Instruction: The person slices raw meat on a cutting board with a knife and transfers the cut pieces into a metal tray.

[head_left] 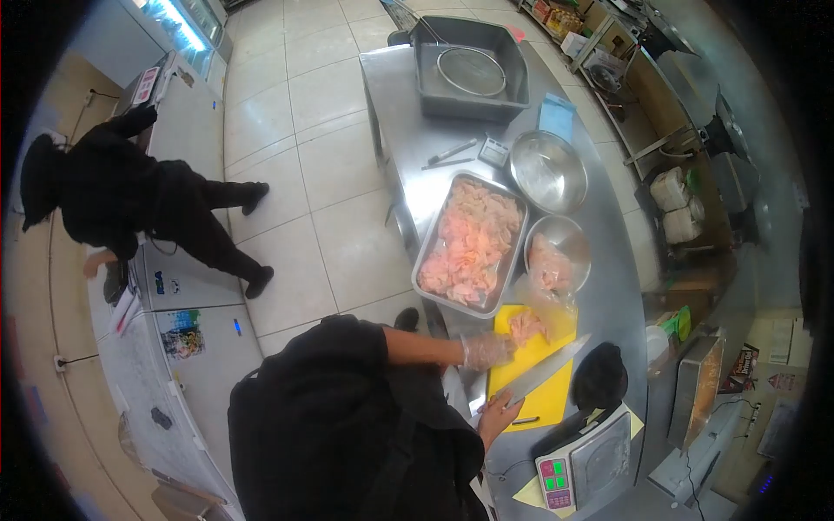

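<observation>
Black shirt (339, 425) right up close, then you get to the raw meat piece (526, 326) on the yellow cutting board (549, 398). Left hand (488, 352), in a clear glove, is at the meat's edge; can't tell if it's actually pinching it. Right hand (499, 418) is wrapped round the handle of a big knife (547, 371), blade slanting across the board. Near the board: a metal tray (460, 306) heaped with more raw meat, plus a steel bowl (581, 256) with some in it. Digital scale (599, 460) on the other side. Another person (122, 187) is across the aisle.
</observation>
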{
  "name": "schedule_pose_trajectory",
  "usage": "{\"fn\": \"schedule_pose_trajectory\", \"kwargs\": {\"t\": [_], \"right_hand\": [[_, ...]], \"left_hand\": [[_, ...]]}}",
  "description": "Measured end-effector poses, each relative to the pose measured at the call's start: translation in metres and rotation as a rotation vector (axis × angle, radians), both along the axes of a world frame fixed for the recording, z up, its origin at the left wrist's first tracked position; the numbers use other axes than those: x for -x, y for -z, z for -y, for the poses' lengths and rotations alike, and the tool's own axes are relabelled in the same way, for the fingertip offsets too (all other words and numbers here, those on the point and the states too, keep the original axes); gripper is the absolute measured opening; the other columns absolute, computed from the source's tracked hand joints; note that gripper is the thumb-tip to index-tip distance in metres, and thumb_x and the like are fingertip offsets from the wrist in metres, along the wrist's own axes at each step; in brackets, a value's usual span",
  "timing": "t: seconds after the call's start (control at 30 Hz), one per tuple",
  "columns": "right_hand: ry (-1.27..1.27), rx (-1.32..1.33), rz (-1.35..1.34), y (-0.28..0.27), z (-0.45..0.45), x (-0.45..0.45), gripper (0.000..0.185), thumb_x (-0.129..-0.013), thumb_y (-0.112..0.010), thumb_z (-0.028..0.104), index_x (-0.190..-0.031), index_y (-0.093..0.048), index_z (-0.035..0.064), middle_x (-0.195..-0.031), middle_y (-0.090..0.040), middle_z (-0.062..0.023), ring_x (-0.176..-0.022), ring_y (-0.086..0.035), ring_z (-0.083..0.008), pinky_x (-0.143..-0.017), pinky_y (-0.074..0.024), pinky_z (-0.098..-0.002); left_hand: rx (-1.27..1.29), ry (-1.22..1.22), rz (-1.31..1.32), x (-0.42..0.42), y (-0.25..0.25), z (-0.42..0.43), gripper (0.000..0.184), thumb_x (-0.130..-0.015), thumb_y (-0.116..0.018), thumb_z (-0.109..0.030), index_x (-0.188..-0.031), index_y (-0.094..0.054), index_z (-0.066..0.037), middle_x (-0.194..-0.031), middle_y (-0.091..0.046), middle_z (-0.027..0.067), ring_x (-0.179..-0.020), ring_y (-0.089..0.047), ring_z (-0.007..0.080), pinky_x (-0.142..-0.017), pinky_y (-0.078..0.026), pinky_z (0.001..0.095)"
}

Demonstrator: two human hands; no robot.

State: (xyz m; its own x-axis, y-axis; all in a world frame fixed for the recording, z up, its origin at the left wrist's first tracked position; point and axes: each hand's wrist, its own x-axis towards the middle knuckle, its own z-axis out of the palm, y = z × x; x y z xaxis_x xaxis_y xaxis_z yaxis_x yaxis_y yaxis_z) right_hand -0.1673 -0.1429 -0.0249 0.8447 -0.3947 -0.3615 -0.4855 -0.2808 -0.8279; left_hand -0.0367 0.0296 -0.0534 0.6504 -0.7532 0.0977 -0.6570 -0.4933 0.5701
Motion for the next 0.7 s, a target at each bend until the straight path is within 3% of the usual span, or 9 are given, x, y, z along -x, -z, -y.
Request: {"fn": "schedule_pose_trajectory", "kwargs": {"t": [0.1,0.17,0.2,0.3,0.37,0.43,0.5,0.57,0.7], "right_hand": [[-0.035,-0.018,0.116,0.001,-0.008,0.007,0.047,-0.104,-0.053,0.024,-0.142,-0.037,0.0030,-0.099,-0.056,-0.0105,-0.068,-0.053,-0.0145,-0.052,-0.0460,-0.0260],[-0.046,0.095,0.087,-0.069,-0.052,-0.005,0.050,-0.103,-0.052,0.022,-0.137,-0.040,-0.0140,-0.126,-0.054,-0.0305,-0.110,-0.057,-0.0357,-0.093,-0.0474,-0.0393],[-0.046,0.099,0.090,-0.070,-0.054,-0.006,0.050,-0.103,-0.052,0.022,-0.137,-0.040,-0.0140,-0.126,-0.054,-0.0305,-0.110,-0.057,-0.0357,-0.093,-0.0474,-0.0393],[0.085,-0.087,0.004,-0.050,-0.040,0.000,0.048,-0.103,-0.053,0.022,-0.136,-0.042,-0.0110,-0.112,-0.059,-0.0256,-0.096,-0.061,-0.0300,-0.078,-0.0524,-0.0354],[-0.106,0.246,0.364,0.009,-0.010,0.010,0.046,-0.103,-0.054,0.023,-0.134,-0.042,-0.0083,-0.093,-0.058,-0.0154,-0.069,-0.059,-0.0198,-0.053,-0.0489,-0.0290],[-0.007,0.098,0.260,-0.027,-0.031,0.006,0.043,-0.103,-0.054,0.024,-0.131,-0.043,-0.0073,-0.085,-0.056,-0.0116,-0.060,-0.054,-0.0157,-0.046,-0.0442,-0.0274],[0.126,-0.029,0.175,-0.056,-0.046,-0.002,0.041,-0.102,-0.054,0.024,-0.128,-0.045,-0.0062,-0.078,-0.053,-0.0079,-0.051,-0.049,-0.0117,-0.039,-0.0396,-0.0259],[0.082,0.014,0.163,-0.066,-0.048,-0.005,0.037,-0.102,-0.054,0.023,-0.123,-0.045,-0.0053,-0.076,-0.053,-0.0082,-0.049,-0.050,-0.0124,-0.041,-0.0418,-0.0271],[0.059,-0.050,0.072,-0.068,-0.046,-0.005,0.033,-0.101,-0.055,0.024,-0.119,-0.046,-0.0032,-0.071,-0.052,-0.0067,-0.047,-0.049,-0.0121,-0.042,-0.0435,-0.0272]], "left_hand": [[-0.044,0.000,0.035,-0.005,0.018,0.009,0.029,-0.081,-0.064,-0.016,-0.107,-0.059,-0.004,-0.119,-0.057,0.0163,-0.116,-0.056,0.0306,-0.088,-0.053,0.0410],[0.052,-0.041,0.031,-0.006,0.027,0.011,0.026,-0.083,-0.062,-0.016,-0.106,-0.059,-0.005,-0.116,-0.058,0.0163,-0.113,-0.057,0.0296,-0.087,-0.053,0.0416],[0.166,-0.075,0.020,-0.007,0.028,0.011,0.023,-0.084,-0.060,-0.014,-0.106,-0.060,-0.006,-0.115,-0.058,0.0166,-0.110,-0.058,0.0287,-0.087,-0.052,0.0417],[0.879,-0.405,-0.131,-0.012,-0.126,-0.037,0.018,-0.087,-0.057,-0.010,-0.104,-0.061,-0.007,-0.109,-0.061,0.0157,-0.104,-0.062,0.0296,-0.089,-0.051,0.0422],[0.384,-0.350,0.046,-0.021,-0.092,-0.057,0.020,-0.088,-0.055,-0.009,-0.106,-0.063,-0.008,-0.108,-0.063,0.0127,-0.103,-0.063,0.0304,-0.092,-0.050,0.0417],[0.004,-0.615,0.182,-0.027,-0.071,-0.072,0.025,-0.087,-0.056,-0.011,-0.111,-0.063,-0.009,-0.107,-0.065,0.0110,-0.103,-0.062,0.0309,-0.091,-0.049,0.0435],[-0.081,-0.628,-0.059,-0.038,-0.113,-0.105,0.029,-0.086,-0.059,-0.013,-0.114,-0.063,-0.009,-0.109,-0.064,0.0119,-0.105,-0.062,0.0304,-0.092,-0.049,0.0451],[0.060,-0.534,0.376,-0.039,-0.090,-0.123,0.029,-0.085,-0.060,-0.012,-0.114,-0.063,-0.009,-0.114,-0.063,0.0128,-0.105,-0.062,0.0319,-0.093,-0.050,0.0442],[0.092,-0.619,0.238,-0.041,-0.139,-0.111,0.031,-0.087,-0.061,-0.012,-0.118,-0.062,-0.009,-0.122,-0.060,0.0132,-0.107,-0.062,0.0333,-0.096,-0.049,0.0424]]}}
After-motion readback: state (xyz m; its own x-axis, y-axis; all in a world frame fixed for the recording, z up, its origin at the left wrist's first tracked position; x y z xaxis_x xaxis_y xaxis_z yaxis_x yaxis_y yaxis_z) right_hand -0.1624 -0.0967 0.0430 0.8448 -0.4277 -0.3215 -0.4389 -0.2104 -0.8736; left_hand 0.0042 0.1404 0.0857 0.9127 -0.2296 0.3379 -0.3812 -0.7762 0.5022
